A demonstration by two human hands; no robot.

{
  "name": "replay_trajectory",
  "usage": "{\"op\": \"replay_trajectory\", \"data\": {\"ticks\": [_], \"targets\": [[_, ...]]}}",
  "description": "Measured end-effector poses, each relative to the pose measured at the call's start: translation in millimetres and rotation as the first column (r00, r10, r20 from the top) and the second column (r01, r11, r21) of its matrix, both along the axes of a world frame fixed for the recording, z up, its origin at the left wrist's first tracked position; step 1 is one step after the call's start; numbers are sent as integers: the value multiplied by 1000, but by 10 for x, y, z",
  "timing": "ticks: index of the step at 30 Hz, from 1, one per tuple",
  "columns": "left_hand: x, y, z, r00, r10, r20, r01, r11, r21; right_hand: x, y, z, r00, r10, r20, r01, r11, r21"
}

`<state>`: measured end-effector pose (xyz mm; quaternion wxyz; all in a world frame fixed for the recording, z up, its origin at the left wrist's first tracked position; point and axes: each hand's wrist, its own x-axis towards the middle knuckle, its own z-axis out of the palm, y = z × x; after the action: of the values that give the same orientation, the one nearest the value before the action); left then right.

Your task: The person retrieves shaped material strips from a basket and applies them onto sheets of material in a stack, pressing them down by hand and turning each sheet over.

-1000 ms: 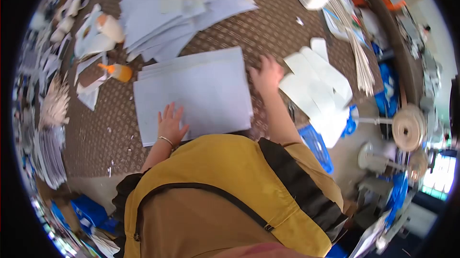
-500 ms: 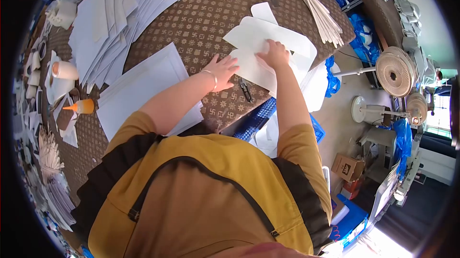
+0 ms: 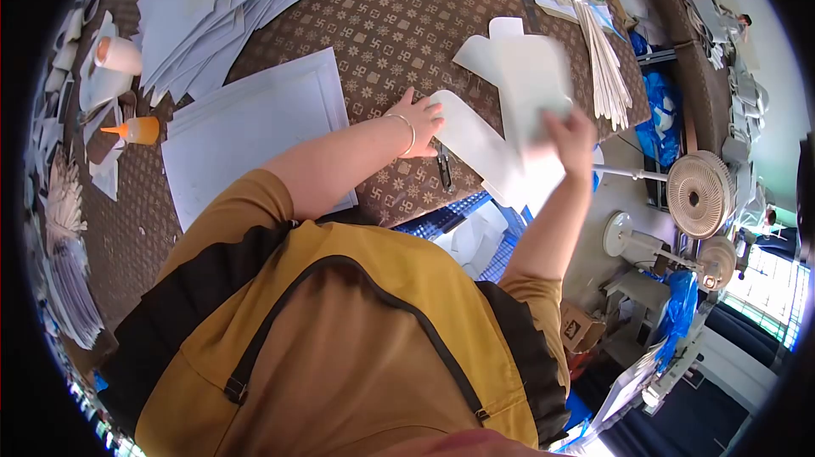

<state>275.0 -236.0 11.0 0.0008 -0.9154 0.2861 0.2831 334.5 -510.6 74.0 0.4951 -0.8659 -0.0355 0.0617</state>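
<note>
My left hand [image 3: 416, 124] lies on the patterned tablecloth with its fingers stretched out. Its fingertips touch the end of a flat white paper piece [image 3: 475, 136] with a rounded edge. My right hand [image 3: 570, 141] is smeared by motion over another white paper piece [image 3: 533, 67], which is also blurred; whether the fingers grip it cannot be made out. More white shapes [image 3: 507, 27] lie beneath that piece. Below my left hand is a small dark tool [image 3: 444, 170], perhaps thread snips. A stack of large white sheets [image 3: 255, 122] lies to the left, partly behind my left forearm.
A fanned pile of white pieces [image 3: 199, 16] lies at the upper left. An orange-capped glue bottle [image 3: 140, 130] and a thread cone [image 3: 119, 56] are nearby. At the upper right is a bundle of pale strips [image 3: 607, 75]. A blue basket [image 3: 501, 262] stands below the table edge, fans [image 3: 698, 194] beyond.
My right hand has moved right and blurred. The overlapping white pieces have spread apart, one now under its blur and another reaching to my left hand. The view has shifted slightly.
</note>
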Motion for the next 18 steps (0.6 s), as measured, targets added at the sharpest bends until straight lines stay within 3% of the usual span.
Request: {"op": "replay_trajectory", "data": {"ticks": [2,3,4,5,7,8,9,10,11,12,13,14,15,16,18], "targets": [[31,17,-1,999,31,-36,-33,998,-44,-302,-356,337,915,-387,111,371,918,142],[70,17,12,998,42,-49,-45,997,-65,-441,-499,443,866,-470,170,351,814,464],[133,25,52,998,31,-46,-34,997,-70,-571,-599,531,804,-561,197,259,629,733],[202,42,98,984,113,-138,-129,985,-117,-718,-679,602,797,-570,200,266,628,731],[252,50,167,910,254,-327,-323,930,-178,-969,-736,737,688,-716,117,88,242,966],[197,56,147,914,242,-325,-312,932,-183,-1047,-702,722,680,-723,122,87,245,965],[115,98,96,961,261,-95,-277,884,-376,-1120,-530,700,658,-753,30,144,164,976],[24,165,50,941,309,135,-190,817,-545,-1179,-341,665,630,-773,-65,197,78,977],[-68,242,33,858,382,342,-60,737,-673,-1223,-205,497,687,-717,-122,186,11,983],[-184,320,60,858,378,348,-55,741,-669,-1246,-21,276,742,-648,-173,177,-59,982],[-354,407,109,922,365,-125,-304,486,-819,-1263,312,133,733,-619,-282,285,-96,954],[-554,517,158,807,201,-556,-590,223,-776,-1287,534,-163,775,-517,-363,336,-148,930],[-753,655,191,548,-80,-833,-835,11,-550,-1341,861,-277,817,-397,-418,381,-174,908],[-957,826,197,496,-17,-868,-866,-75,-494,-1395,1159,-336,845,-264,-465,427,-188,884],[-1348,1258,174,427,109,-897,-862,-250,-441,-1526,1573,-344,842,-192,-504,481,-159,862]]}}
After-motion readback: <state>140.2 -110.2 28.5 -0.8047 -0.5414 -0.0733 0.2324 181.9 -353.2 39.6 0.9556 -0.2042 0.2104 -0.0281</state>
